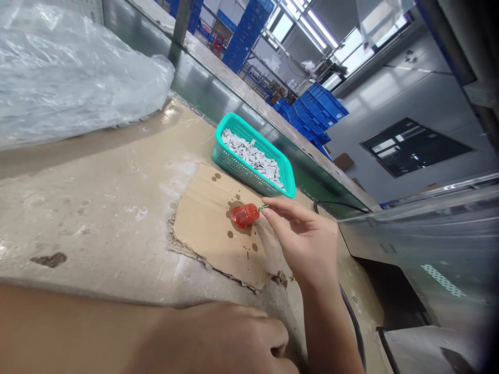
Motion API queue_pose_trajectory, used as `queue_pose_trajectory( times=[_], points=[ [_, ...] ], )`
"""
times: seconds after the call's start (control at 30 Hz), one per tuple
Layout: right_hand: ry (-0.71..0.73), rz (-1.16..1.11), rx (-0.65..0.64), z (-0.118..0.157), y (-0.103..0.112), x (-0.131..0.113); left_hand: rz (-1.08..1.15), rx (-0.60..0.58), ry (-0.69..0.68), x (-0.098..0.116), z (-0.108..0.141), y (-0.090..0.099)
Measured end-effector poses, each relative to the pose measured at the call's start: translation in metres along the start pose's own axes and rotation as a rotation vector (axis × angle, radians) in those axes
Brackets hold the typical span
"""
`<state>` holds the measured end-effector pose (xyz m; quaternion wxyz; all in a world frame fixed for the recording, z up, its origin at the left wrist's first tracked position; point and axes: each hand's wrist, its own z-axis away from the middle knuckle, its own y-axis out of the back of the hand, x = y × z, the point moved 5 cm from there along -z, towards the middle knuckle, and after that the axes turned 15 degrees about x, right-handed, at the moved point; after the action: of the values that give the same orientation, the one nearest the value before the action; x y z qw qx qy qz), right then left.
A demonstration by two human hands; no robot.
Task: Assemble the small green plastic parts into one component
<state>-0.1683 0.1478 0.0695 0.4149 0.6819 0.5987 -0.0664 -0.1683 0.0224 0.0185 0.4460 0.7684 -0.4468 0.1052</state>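
Observation:
A small red container (245, 215), tapering towards its narrow end, stands tilted in the picture on a piece of cardboard (195, 208) with dark wet spots around its base. My right hand (300, 234) pinches a thin green-and-yellow piece (263, 207) between thumb and forefinger, right at the container's narrow end. Whether the piece's tip is inside the container I cannot tell. Close to the camera, my left hand (237, 337) lies across the bottom of the view with its fingers curled in; whatever they hold is hidden.
Beyond the cardboard sits a turquoise basket (253, 178) filled with small grey-white parts. Clear plastic wrapping (78, 78) covers the worktop's left end. A metal machine housing (429, 259) and a black cable (353, 322) lie to the right. Blue crates (315, 111) are stacked farther back.

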Motion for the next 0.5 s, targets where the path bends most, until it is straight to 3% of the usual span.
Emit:
queue_pose_trajectory(
  times=[0.5],
  points=[
    [0.029,-0.025,0.009,-0.0009,-0.001,-0.0051,-0.122,-0.045,-0.062,0.0033,-0.0009,-0.0047]
  ],
)
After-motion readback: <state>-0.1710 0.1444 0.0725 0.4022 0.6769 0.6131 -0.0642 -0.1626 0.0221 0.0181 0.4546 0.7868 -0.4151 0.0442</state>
